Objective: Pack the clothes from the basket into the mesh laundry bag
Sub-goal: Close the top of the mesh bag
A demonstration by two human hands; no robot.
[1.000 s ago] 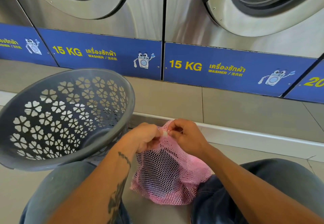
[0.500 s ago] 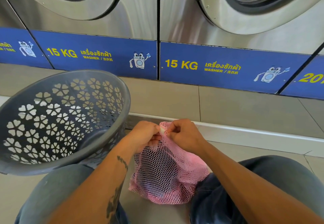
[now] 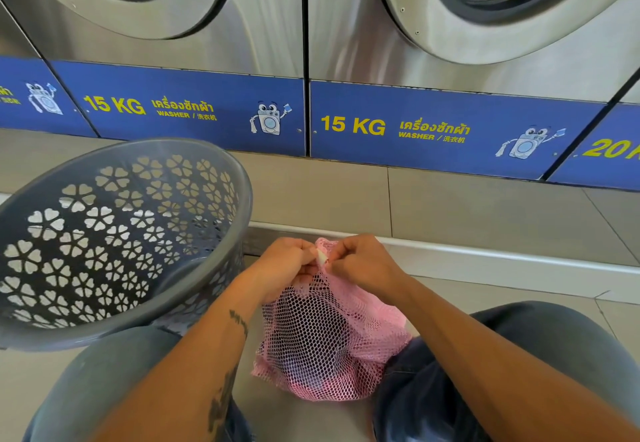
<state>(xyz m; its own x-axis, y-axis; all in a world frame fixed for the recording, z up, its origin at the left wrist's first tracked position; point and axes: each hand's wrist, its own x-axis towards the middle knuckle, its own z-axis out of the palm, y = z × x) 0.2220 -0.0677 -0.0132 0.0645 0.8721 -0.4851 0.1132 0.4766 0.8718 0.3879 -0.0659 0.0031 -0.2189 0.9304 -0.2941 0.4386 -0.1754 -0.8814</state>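
A pink mesh laundry bag [image 3: 329,344] stands on the floor between my knees, bulging with dark and pink clothes seen through the net. My left hand [image 3: 287,265] and my right hand [image 3: 363,265] pinch the gathered top of the bag together, with a small white piece between the fingertips. The grey plastic basket [image 3: 114,320], pierced with flower-shaped holes, leans tilted at the left against my left knee. Its visible inside shows no clothes.
Two steel front-loading washers [image 3: 207,43] with blue "15 KG" panels [image 3: 415,126] stand ahead on a raised tiled step [image 3: 450,209]. A white edge strip [image 3: 502,258] runs along the step. My knees in grey trousers [image 3: 554,344] flank the bag.
Both hands stay pinched on the bag's top with only small finger movements. The view has shifted slightly; bag and basket stay in place.
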